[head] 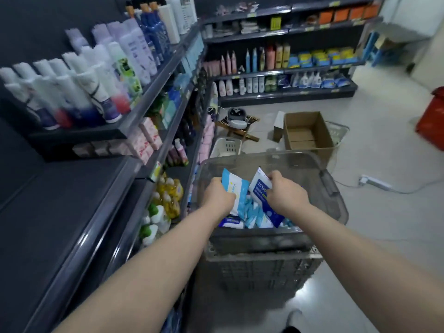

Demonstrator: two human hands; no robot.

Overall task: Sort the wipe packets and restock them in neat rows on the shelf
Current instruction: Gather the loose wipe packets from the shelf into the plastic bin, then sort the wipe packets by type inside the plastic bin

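The left hand [219, 197] and right hand [286, 192] are bare, as are both forearms [144, 267] down to the frame's lower edge. Low in the frame, right of centre, a pale shoe [295, 317] shows above dark trouser cloth [290, 329].

Open cardboard box [308, 133], red bin [432, 121] at right; white bottles [79, 90]

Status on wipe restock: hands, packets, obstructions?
Left grip on light-blue packet, right grip on 75% packet. Both inside clear bin, above loose packets. Only bin wall to lift over.

Inside the clear bin [332, 207], the left hand [219, 197] grips a light-blue wipe packet [236, 188]; the right hand [286, 194] pinches a dark-blue packet [260, 188].
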